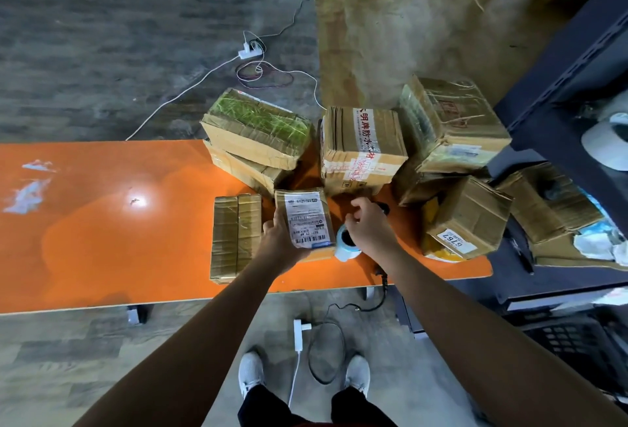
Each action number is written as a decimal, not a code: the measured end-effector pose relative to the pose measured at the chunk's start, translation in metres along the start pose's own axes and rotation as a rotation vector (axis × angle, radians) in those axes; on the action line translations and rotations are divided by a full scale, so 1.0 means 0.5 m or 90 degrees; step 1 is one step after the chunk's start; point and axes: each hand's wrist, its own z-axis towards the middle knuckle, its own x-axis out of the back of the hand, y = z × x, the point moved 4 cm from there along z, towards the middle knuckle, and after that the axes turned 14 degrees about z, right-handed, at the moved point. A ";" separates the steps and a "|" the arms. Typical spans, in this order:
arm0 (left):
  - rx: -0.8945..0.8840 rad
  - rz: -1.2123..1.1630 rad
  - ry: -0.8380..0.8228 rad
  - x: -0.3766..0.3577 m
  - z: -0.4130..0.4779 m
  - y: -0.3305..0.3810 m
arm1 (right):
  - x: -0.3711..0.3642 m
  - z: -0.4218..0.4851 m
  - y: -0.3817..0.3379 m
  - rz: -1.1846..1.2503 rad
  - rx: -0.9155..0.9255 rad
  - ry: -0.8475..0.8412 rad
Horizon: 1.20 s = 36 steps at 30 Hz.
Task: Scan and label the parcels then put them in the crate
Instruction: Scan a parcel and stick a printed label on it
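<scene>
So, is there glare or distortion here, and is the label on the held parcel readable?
In the head view, a glare spot whitens the orange table; the wide lens bows the table's near edge; the label on the small parcel in the left hand looks sharp, but its print is too small to read.

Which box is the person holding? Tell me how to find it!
Look at the long orange table, near its front edge. The small brown parcel gripped by the left hand sits between a flat taped box and a label roll. Unlike the boxes around it, its top is almost covered by a white barcode label.
</scene>
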 end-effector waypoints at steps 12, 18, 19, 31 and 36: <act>0.088 0.047 0.074 -0.010 -0.037 0.020 | 0.028 0.014 0.143 0.051 -0.209 -0.040; 0.026 0.088 0.114 0.017 -0.081 0.034 | 0.061 0.003 0.114 0.114 -0.201 -0.002; 0.014 0.097 0.109 0.020 -0.083 0.035 | 0.066 -0.005 0.104 0.122 -0.201 -0.003; -0.071 0.212 0.006 0.037 -0.098 -0.015 | 0.039 -0.105 -0.078 0.263 -0.212 -0.084; -0.099 0.220 0.000 0.043 -0.099 -0.024 | 0.019 -0.144 -0.106 0.196 -0.255 -0.102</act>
